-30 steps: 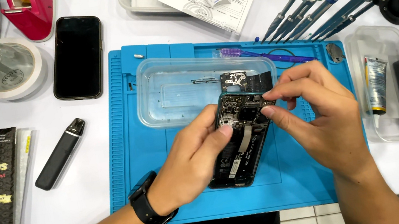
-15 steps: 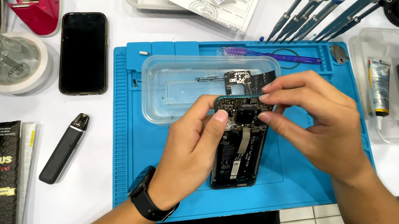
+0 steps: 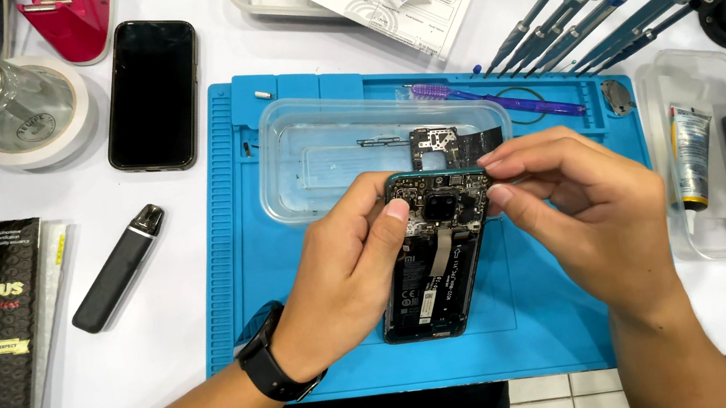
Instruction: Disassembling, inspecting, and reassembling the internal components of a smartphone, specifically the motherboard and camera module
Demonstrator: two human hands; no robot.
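Head view: left hand (image 3: 346,279) grips the left side of an opened smartphone (image 3: 437,255), back cover off and circuit board exposed, thumb on its upper edge. Right hand (image 3: 583,213) pinches at the phone's top right corner; whether it holds a part, cannot tell. Phone sits over the blue repair mat (image 3: 235,253) near the worktop's front edge, just in front of a clear plastic tray (image 3: 307,159).
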